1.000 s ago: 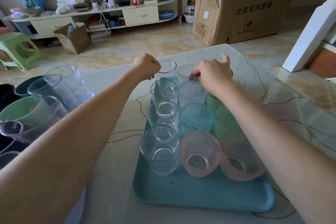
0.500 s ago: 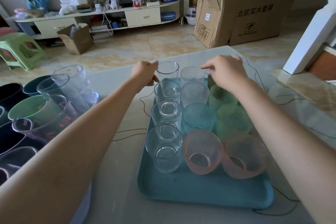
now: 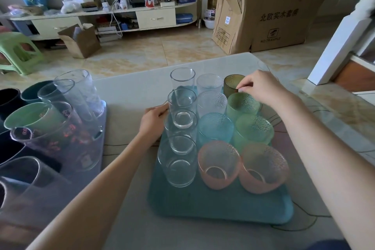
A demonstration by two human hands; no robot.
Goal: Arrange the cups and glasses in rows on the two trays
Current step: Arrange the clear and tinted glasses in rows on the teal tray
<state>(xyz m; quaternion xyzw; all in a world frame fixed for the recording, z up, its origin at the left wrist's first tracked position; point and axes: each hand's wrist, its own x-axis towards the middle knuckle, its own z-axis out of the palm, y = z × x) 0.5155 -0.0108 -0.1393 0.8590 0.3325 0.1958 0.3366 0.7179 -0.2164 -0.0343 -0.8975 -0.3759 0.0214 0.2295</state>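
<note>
So the teal tray sits lower centre of the frame on the pale table, packed with glasses in three rows running away from the camera. Left row is four clear glasses, middle row goes pink glass, blue glass, then two clear textured ones, and the right row is another pink, two green glasses and a dark olive glass at the far end. Right hand is up at centre right, thumb and fingertips pinched together right at the rim of that olive glass. Left hand is just beside the left row, fingers curled loosely, touching the side of a clear glass; can't tell if it actually grips it. Second tray, a greyish one, is at the left edge, with clear, green and dark cups on it.
</note>
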